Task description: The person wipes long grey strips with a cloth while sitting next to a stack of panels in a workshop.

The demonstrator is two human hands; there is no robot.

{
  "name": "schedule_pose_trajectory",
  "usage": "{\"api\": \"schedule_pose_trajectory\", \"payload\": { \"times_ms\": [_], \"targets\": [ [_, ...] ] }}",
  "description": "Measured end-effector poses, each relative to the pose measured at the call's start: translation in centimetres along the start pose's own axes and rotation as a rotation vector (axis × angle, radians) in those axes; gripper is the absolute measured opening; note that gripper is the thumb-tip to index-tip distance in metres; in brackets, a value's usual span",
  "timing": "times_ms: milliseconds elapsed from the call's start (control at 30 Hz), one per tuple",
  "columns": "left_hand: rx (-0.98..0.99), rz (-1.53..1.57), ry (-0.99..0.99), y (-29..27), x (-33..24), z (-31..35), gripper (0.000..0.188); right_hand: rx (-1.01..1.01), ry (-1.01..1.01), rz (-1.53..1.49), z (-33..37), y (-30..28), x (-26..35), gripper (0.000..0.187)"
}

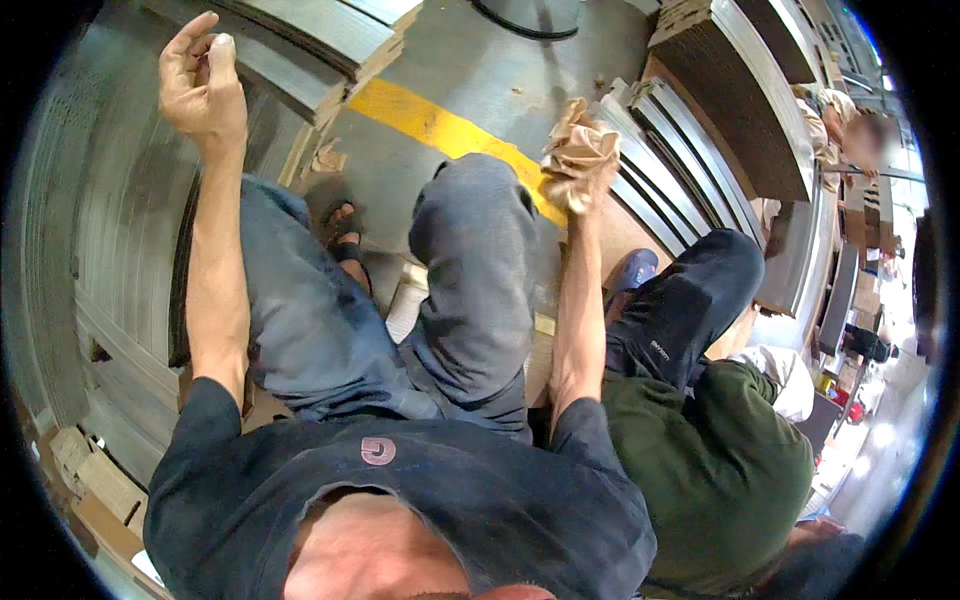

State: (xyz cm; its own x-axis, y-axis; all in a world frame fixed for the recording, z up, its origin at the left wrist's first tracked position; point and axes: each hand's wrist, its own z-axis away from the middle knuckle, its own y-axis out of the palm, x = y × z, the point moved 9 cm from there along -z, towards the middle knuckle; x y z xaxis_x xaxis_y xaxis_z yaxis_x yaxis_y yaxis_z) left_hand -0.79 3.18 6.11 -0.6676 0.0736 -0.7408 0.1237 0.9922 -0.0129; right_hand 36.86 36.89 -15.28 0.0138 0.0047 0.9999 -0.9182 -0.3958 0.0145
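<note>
My left hand (205,95) is raised at the upper left, above grey panels. Its fingers are loosely bent and apart, with nothing visible in them; one fingertip looks white, as if wrapped. In front of my right knee, my right hand (600,185) grips a crumpled tan wad of cloth or paper (580,150), which covers most of its fingers. Right beside that wad lies a row of long grey metal strips (680,150). Large flat grey panels (130,220) extend along my left side, and a stack of boards (320,45) stands beyond my left hand.
A co-worker in a dark green top (700,470) sits close on my right. Tall stacked brown panels (735,95) stand at the upper right. A yellow line (430,122) crosses the floor, near a round dark base (530,15). Cardboard boxes (105,490) are at the lower left.
</note>
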Motion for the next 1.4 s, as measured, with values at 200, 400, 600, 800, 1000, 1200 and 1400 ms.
{"api": "schedule_pose_trajectory", "payload": {
  "times_ms": [200, 400, 600, 800, 1000, 1200, 1400],
  "targets": [
    [0.107, 0.064, 0.139, 2.1, -2.6, 1.8, 0.021, 0.002, 0.172, 1.264, -3.7, -3.4, -8.4, 0.041],
    [0.244, 0.020, 0.120, 2.7, -3.6, 3.0, 0.018, 0.047, 0.033, 1.449, -5.8, -5.4, -14.3, 0.055],
    [0.390, 0.014, 0.115, 4.0, -3.6, 3.9, 0.016, 0.016, -0.131, 1.551, -7.3, -4.0, -12.8, 0.039],
    [0.408, 0.001, 0.045, 4.5, -3.3, 4.3, 0.019, 0.307, -0.197, 1.485, -6.9, 2.9, -11.8, 0.047],
    [0.476, -0.006, 0.108, 6.7, -5.2, 4.6, 0.014, 0.214, -0.665, 1.431, -9.0, 12.7, 0.5, 0.060],
    [0.537, 0.051, 0.024, 8.5, -6.4, 5.8, 0.027, 0.145, -0.877, 1.244, -5.3, 18.5, 25.8, 0.066],
    [0.716, 0.195, 0.002, 12.6, -7.4, 9.3, 0.078, 0.198, -1.439, 0.475, 6.4, 19.4, 47.8, 0.018]
  ]
}}
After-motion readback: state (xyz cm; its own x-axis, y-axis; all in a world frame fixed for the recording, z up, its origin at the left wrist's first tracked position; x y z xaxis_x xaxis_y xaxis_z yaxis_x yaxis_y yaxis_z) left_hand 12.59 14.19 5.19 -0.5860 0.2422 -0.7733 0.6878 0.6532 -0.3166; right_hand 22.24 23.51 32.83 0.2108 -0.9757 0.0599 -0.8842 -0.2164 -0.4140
